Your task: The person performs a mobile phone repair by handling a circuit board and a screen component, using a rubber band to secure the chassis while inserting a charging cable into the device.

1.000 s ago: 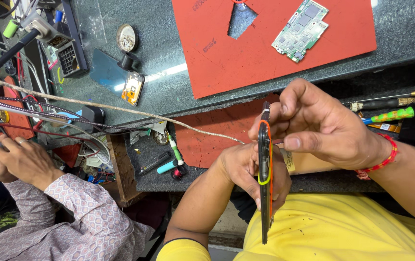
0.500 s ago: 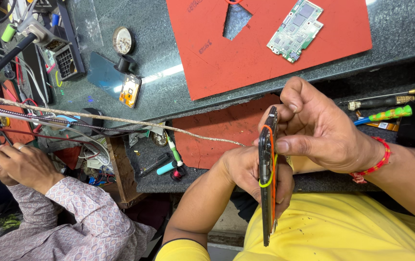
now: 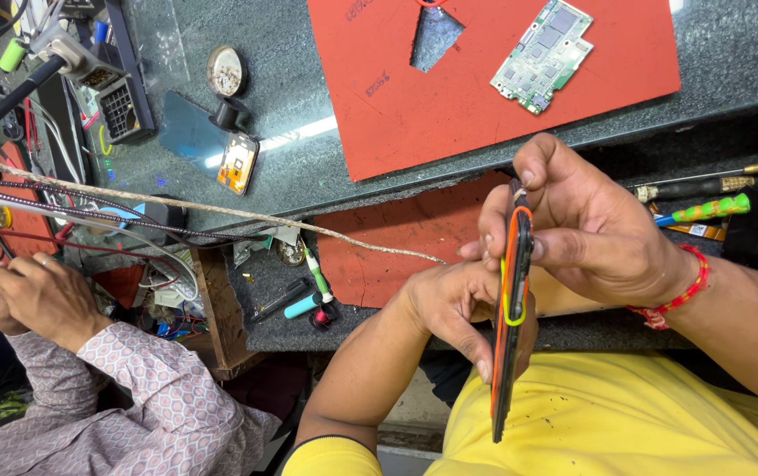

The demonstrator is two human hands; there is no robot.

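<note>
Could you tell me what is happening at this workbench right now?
A person in a yellow shirt holds a phone edge-on over their lap: the left hand cradles it from below, while the right hand pinches at its upper end. On the bench above, a green circuit board lies on a red mat, with screwdrivers to the right. At left, another person's hands, in a patterned sleeve, work among wires.

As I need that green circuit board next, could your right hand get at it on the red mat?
Probably not yet: the right hand is pinching the phone; the circuit board itself lies uncovered.
</note>
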